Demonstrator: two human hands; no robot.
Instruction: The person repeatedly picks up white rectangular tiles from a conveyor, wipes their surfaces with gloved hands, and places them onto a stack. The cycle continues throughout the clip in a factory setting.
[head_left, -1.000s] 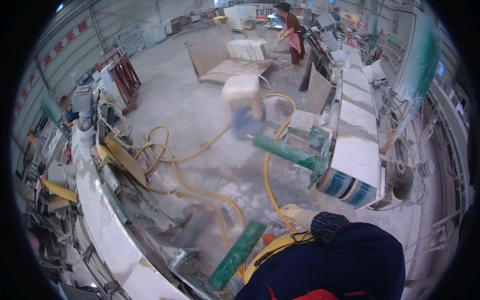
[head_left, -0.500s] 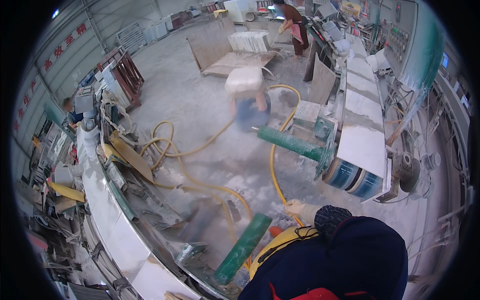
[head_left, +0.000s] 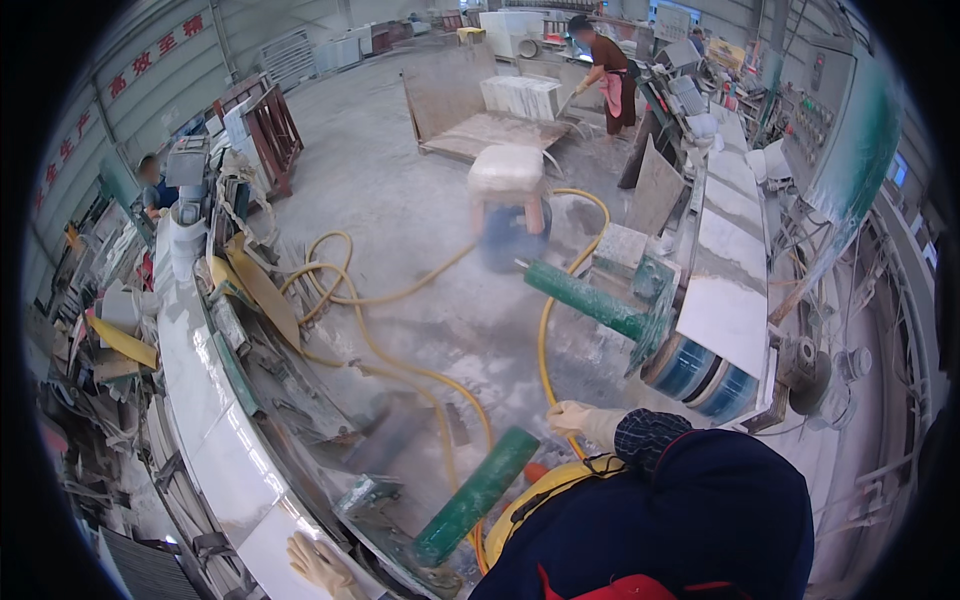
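At the lower left my left hand, in a cream glove, lies with its fingers stretched out on a white slab on the long left-hand line. My right hand, gloved too, hangs in front of my body over the yellow hose. Its fingers look curled; whether they grip the hose or anything else is hidden. Between the hands a green roller slants up from the left line's frame.
Another green roller juts from the right conveyor, whose slabs lie in a row. A padded stool stands beyond. Hose loops cross the floor. One co-worker bends near white slabs; another person is at far left.
The view has shifted slightly. My left hand has come further into sight onto the slab at the lower left. My right hand has moved a little left. The far co-worker stands somewhat more upright.
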